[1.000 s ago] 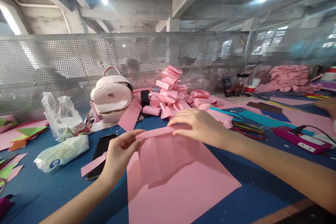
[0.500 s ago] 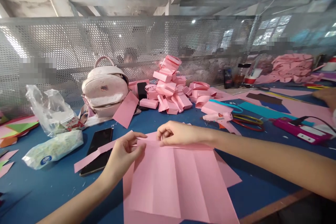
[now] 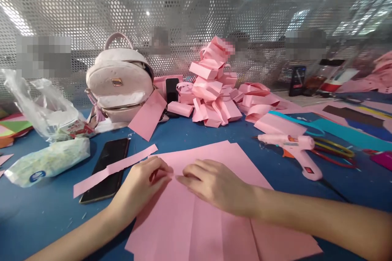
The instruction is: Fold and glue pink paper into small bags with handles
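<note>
A creased sheet of pink paper (image 3: pixel 206 228) lies in front of me, on top of other pink sheets (image 3: pixel 220 155) that stick out behind and to the right. My left hand (image 3: pixel 150 181) pinches the creased sheet near its far left edge, thumb and forefinger brought together. Just right of it, my right hand (image 3: pixel 211 181) has its fingers bent and pressed together on the same sheet, tips close to the left fingertips. The right thumb is mostly hidden. Left of my left hand, a narrow pink paper strip (image 3: pixel 134 158) rests across a black phone (image 3: pixel 108 159).
A pink glue gun (image 3: pixel 294 147) lies at the right with its cord. Folded pink paper pieces (image 3: pixel 211 89) are heaped at the back beside a pale backpack (image 3: pixel 122 83). A tissue pack (image 3: pixel 50 161) and plastic bag (image 3: pixel 49 106) sit left. Perforated metal screen (image 3: pixel 183 16) behind.
My view has tilted down and closer. Both hands have moved nearer to me over the sheet; the right hand has turned so its fingers point left, and the pink sheets behind now show more.
</note>
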Demonstrator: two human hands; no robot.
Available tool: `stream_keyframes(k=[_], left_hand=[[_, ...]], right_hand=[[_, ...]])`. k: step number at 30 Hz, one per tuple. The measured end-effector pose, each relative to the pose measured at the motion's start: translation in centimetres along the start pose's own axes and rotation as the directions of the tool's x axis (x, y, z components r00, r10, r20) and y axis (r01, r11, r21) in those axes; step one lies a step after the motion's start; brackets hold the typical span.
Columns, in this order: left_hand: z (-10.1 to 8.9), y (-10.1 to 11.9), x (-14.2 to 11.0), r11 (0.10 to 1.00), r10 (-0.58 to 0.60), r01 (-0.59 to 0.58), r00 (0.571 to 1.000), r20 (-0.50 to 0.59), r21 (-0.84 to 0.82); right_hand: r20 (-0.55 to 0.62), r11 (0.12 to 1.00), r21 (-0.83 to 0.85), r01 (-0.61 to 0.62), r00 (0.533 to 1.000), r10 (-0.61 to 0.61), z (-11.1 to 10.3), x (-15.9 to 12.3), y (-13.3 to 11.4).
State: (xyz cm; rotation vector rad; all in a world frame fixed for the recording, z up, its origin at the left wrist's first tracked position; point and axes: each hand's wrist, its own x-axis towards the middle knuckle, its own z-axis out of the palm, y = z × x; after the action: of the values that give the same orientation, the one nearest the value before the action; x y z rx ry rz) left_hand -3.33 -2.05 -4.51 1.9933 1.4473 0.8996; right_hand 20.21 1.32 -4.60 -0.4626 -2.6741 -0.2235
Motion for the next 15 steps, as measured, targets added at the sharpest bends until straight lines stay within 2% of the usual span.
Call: stream_keyframes(k=[5,8,15], left_hand=[[0.9,-0.6,0.7,0.999,-0.04,0.04,0.999,-0.021,-0.023],[1.4,-0.1,1.3,0.999,0.001,-0.004,0.999,-0.054,-0.047],[1.5,0.1,1.9,0.974,0.158,-0.151,0.987,-0.025,0.17]], right_hand=[[0.055,1.0,-0.016,0.005,0.998,-0.004,-0.3,0.1,0.6],[0.055,0.998,-0.051,0.032,0.998,-0.03,-0.5,0.0,0.8],[0.084,1.0,0.017,-0.023,0.996,0.022,-0.1,-0.5,1.2]])
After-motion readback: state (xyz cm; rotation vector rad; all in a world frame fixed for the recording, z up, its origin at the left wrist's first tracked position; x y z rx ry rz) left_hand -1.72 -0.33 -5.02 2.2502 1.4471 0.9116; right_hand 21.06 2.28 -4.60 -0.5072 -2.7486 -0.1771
